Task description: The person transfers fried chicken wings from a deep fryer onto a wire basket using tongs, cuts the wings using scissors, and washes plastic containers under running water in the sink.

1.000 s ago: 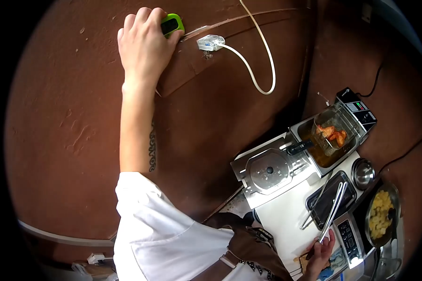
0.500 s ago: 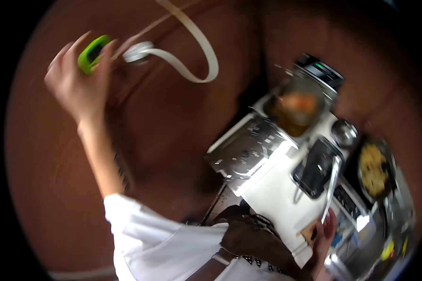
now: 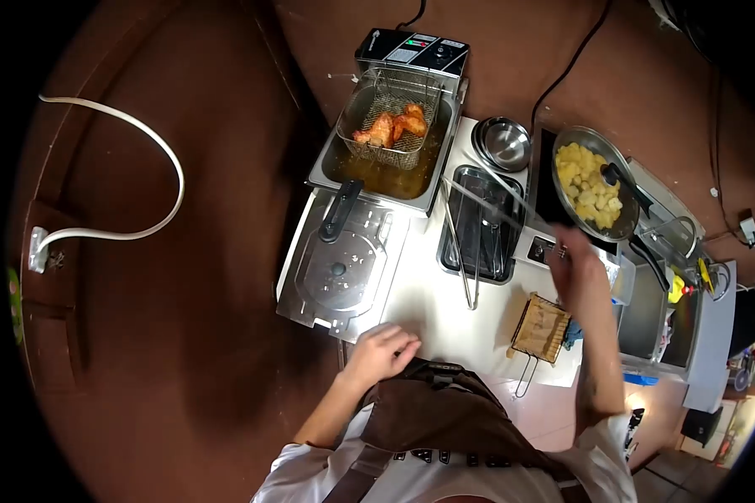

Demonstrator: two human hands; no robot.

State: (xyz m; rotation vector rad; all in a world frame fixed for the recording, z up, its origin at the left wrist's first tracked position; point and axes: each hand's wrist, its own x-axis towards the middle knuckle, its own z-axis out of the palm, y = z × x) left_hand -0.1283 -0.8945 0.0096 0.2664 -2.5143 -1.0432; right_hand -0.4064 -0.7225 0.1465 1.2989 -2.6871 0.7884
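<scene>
Brown wall (image 3: 201, 277) lies around the white worktop (image 3: 424, 310). The tongs (image 3: 483, 203), arms spread, reach toward ten o'clock over the black tray (image 3: 481, 239), gripped in my blurred right hand (image 3: 575, 264). Around the tray, metal bowls (image 3: 507, 144) sit at twelve, the pan (image 3: 555, 180) of yellow chunks (image 3: 585, 186) at two, a paper-lined basket (image 3: 541, 327) at five, the lid (image 3: 340, 272) past eight and the fryer (image 3: 340, 163), its basket (image 3: 352, 134) holding browned pieces (image 3: 382, 130), between ten and eleven. My left hand (image 3: 382, 354) curls loosely, empty, at seven.
</scene>
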